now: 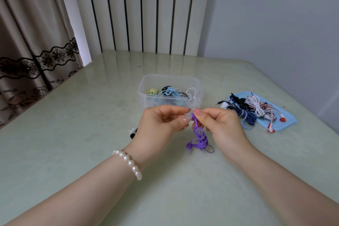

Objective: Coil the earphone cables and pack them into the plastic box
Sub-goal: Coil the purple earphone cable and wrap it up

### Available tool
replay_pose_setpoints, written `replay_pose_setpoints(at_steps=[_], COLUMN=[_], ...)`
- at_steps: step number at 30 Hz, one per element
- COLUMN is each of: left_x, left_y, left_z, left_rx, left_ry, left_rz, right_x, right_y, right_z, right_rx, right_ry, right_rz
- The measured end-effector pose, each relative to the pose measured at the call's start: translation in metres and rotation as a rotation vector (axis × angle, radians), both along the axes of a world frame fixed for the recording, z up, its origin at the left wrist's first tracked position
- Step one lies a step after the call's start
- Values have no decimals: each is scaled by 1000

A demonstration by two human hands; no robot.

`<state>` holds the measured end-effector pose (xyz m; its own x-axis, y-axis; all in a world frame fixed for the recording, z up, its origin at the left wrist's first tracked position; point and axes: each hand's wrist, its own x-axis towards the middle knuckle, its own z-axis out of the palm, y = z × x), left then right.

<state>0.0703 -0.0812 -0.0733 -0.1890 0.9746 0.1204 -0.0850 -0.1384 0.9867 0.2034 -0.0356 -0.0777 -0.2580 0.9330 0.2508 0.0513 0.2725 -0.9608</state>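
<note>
Two hands meet at the centre of the frame, just in front of the plastic box (170, 86). The left hand (161, 123), with a pearl bracelet (129, 163) on its wrist, has its fingers curled and pinches the top of a purple earphone cable (199, 137) between thumb and fingertips. The right hand (220, 124) is curled the same way and pinches the same cable from the other side, so the fingertips of both hands nearly touch. Below the pinch the cable hangs as a loose purple bundle, with an earbud at its lower left and a thin loop trailing to the right; whether it rests on the table (73, 134) I cannot tell.

Behind the hands, the clear box stands open on the pale green table, and the knuckles cover part of its near wall. Inside lie several coiled cables: yellow-green, light blue, black and white.

To the right of the frame, a blue lid (288, 115) lies flat, carrying more earphones: a dark blue bundle (245, 115), a black one and a red-and-white pair (264, 110). Half hidden behind the left hand, a small black-and-white item (132, 132) sits on the table; too little of it shows to name it.

At the upper left hangs a beige curtain (27, 42) with black lace trim, and a white ribbed radiator (146, 9) fills the top centre.
</note>
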Motion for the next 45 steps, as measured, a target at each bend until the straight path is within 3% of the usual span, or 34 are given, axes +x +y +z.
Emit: replay_pose_setpoints(at_steps=[4,12,18,30,37,42,45], left_x=[2,9,1,-3,4,1,2], left_y=[-2,-4,0,3,0,3,4], left_z=[0,2,5,0,-3,-5,-5], left_rx=[104,-173,-266,-234,-188,-213,-209], left_ry=[99,-384,-569,-445,-522,-607,-533], left_rz=[64,-57,-235,-239,-237,-353,-295], right_x=[-2,-5,-3,-3,-4,-3,-3], right_y=[-3,-13,-11,-20,-22,-24,-26], right_z=[-2,-4,3,11,11,15,16], right_rx=[-31,171,23,-129,-73,-30,10], right_ry=[27,4,94,122,176,182,154], right_rz=[-7,-105,-11,51,82,101,64])
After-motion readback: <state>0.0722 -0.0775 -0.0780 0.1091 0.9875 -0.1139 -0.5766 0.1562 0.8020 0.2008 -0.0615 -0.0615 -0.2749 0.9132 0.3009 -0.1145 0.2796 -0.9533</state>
